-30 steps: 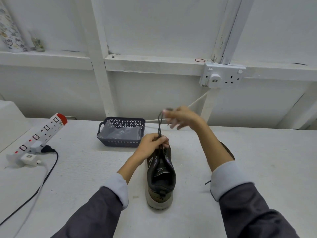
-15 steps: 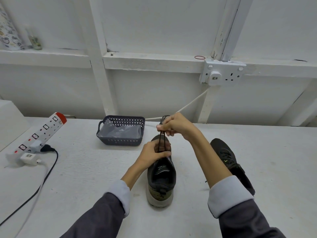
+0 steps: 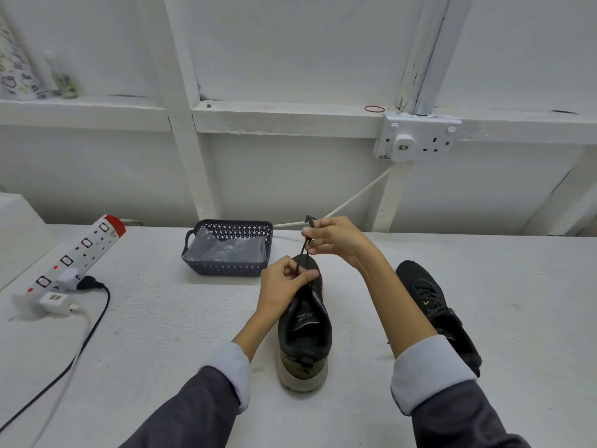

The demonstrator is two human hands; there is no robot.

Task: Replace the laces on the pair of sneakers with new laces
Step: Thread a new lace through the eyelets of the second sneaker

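**Lace drawn taut above the near sneaker, both hands pinching**

Far left of table (image 3: pixel 155 334): power strip (image 3: pixel 74 253), plugs in, not involved. Next right, at the back: dark basket (image 3: pixel 223 270) holding clear plastic; what the plastic contains cannot be read.

Left hand (image 3: pixel 284 282): fingers curled, thumb and forefinger pinching the lace (image 3: pixel 303 250) low down, right at the throat of the near sneaker (image 3: pixel 305 337). This hand also rests on the shoe's upper.

Near sneaker: stands upright on its sole, centre of table. Long axis runs straight away from the person, heel nearest, toe pointing toward the basket's right corner.

Lace: dark, thin, rising from the left pinch up and slightly rightward into the right hand (image 3: pixel 336 237), which pinches it with curled fingers; a short end sticks out above that hand. Whether this lace is old or new cannot be told.

Key relation: the right hand is above and beyond the shoe's toe, the left sits at the eyelets. Judgement: any further pull goes upward along the lace line, left hand anchoring the shoe.

Far right: second sneaker (image 3: pixel 433 305), laced, partly behind the right forearm, untouched.
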